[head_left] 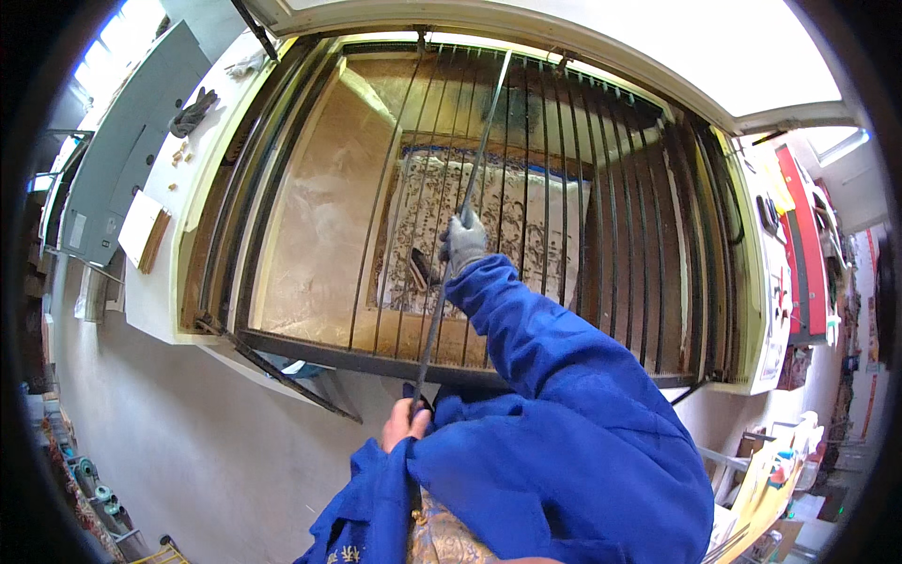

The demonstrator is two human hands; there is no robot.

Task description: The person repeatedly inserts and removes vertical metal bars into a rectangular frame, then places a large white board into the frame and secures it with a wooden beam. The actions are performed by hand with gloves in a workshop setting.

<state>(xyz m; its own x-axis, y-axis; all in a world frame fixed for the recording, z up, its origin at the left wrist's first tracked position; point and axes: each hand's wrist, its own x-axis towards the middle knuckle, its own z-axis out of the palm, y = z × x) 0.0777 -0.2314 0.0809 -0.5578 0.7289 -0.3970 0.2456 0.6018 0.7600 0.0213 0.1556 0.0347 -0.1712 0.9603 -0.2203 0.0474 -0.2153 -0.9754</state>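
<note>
A long thin metal slat (487,127) runs from the far edge of an open machine bed toward me. My right hand (465,240), in a grey glove, is closed around its middle. At the slat's near end, by the front rail (310,350), my left hand (404,423) is closed on it; that hand looks bare. Several dark parallel slats (573,188) span the bed. Below them lies a pale sheet (554,235) strewn with small dark scraps. Beside my right hand is a dark piece with a light edge (420,270); I cannot tell whether I hold it.
A raised lid (658,42) stands over the bed's far side. On the left ledge lie a dark glove (193,113), small wooden bits and a stack of flat boards (144,230). A grey cabinet (122,160) stands beyond it. At right is a red panel (803,244).
</note>
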